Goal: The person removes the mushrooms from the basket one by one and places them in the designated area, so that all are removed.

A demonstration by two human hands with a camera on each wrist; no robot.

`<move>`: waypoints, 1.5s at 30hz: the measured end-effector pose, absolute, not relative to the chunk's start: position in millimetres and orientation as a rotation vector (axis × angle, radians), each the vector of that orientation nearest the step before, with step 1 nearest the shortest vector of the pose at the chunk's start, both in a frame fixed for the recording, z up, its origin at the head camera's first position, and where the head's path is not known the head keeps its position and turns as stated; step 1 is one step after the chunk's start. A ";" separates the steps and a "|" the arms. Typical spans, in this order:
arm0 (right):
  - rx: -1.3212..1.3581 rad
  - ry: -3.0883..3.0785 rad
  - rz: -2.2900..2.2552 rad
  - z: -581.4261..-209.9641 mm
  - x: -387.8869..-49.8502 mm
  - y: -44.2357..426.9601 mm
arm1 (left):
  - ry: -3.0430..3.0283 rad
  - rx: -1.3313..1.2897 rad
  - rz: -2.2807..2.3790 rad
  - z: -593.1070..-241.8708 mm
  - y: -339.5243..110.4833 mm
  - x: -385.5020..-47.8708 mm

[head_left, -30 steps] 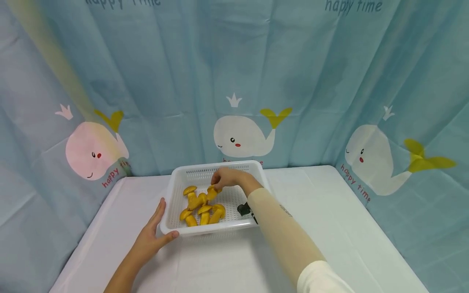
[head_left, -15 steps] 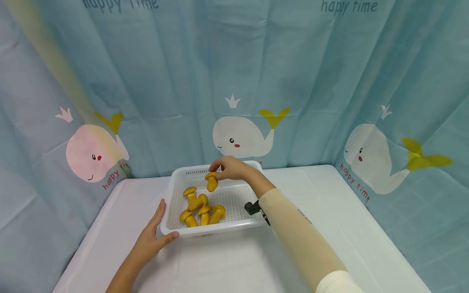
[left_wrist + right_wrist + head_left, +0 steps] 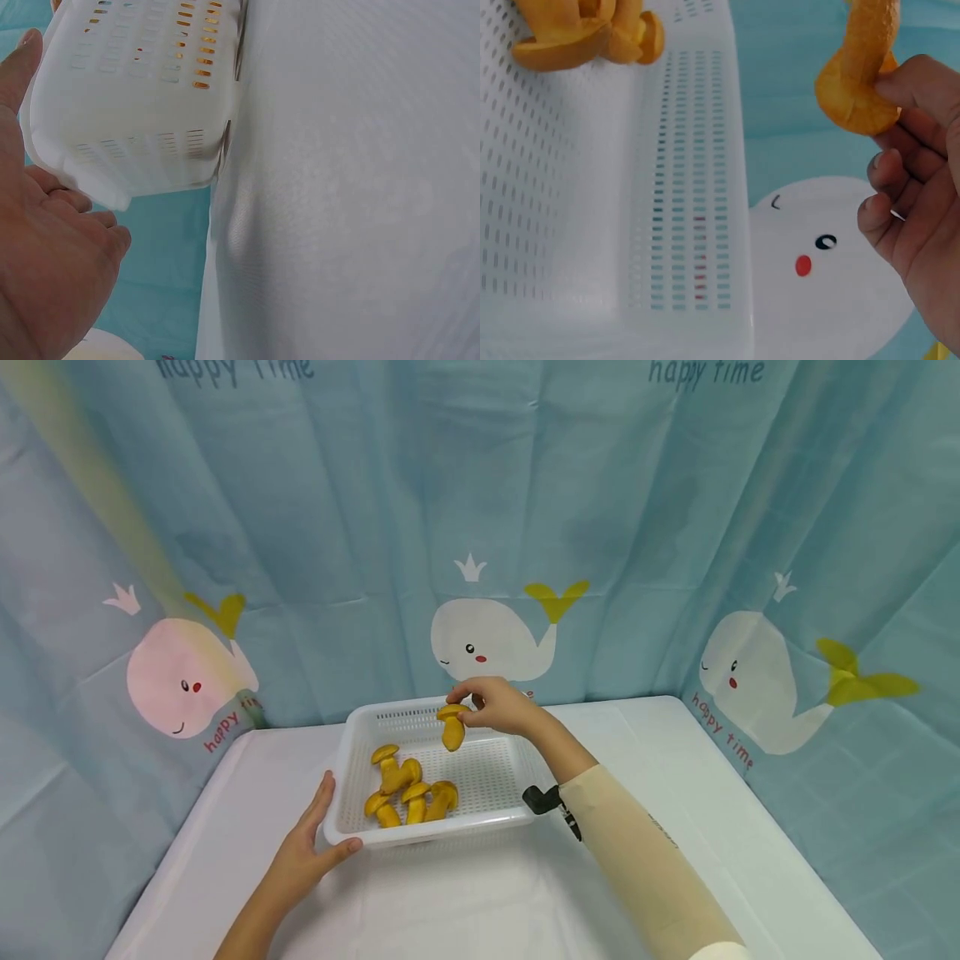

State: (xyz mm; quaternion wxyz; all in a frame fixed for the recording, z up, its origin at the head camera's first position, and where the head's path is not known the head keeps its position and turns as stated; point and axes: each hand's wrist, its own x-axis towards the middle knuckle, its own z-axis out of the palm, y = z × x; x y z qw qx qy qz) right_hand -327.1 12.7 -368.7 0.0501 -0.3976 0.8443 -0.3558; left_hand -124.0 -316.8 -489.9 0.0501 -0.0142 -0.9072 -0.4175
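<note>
Five mushrooms [image 3: 416,809] lie in the left half of a white basket [image 3: 450,829], all yellow and clustered. Two at the far end of the group, their stems meeting; three in a row along the near wall, caps mostly toward the far side. A sixth, the held mushroom [image 3: 453,732], is up in the air, cap above, stem hanging down, clear of the others. From the head view it shows against the basket's far wall; cannot tell how far over the rim it sits. The right hand [image 3: 501,707] comes in from the right and pinches it at the cap, thumb on one side, forefinger on the other, so these fingers are narrow on the cap. Right wrist view: remaining fingers loosely bent, off the mushroom. Left hand [image 3: 302,853] at the basket's near left corner: thumb toward the near wall, forefinger along the left wall, the two spread wide apart; other fingers bent somewhat, nothing picked up. Basket stands on a white worktop [image 3: 420,914], close to the far edge, small slots through its walls and floor. Right arm in a beige sleeve [image 3: 652,864], a black device [image 3: 540,799] at the wrist. Blue curtain [image 3: 360,527] on the far, left and right sides, printed with pale whales [image 3: 483,635].
</note>
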 end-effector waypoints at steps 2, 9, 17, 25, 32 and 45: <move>-1.218 2.571 -1.128 -368.8 -326.4 20.6 | -2.761 -0.044 -1.275 -490.4 -316.7 -124.1; -1.208 2.585 -1.281 -369.1 -324.3 51.5 | -2.756 -0.062 -1.259 -489.4 -313.3 -128.6; -1.129 2.655 -1.304 -377.7 -325.5 78.3 | -2.748 -0.063 -1.259 -486.9 -313.9 -128.6; -1.086 2.698 -1.319 -391.0 -326.1 105.0 | -2.746 -0.053 -1.257 -488.1 -313.6 -127.9; -1.075 2.739 -1.329 -402.4 -328.5 126.9 | -2.757 -0.036 -1.242 -488.8 -313.9 -126.9; -0.916 2.809 -1.328 -420.4 -335.8 154.8 | -2.745 -0.039 -1.251 -491.7 -316.5 -123.1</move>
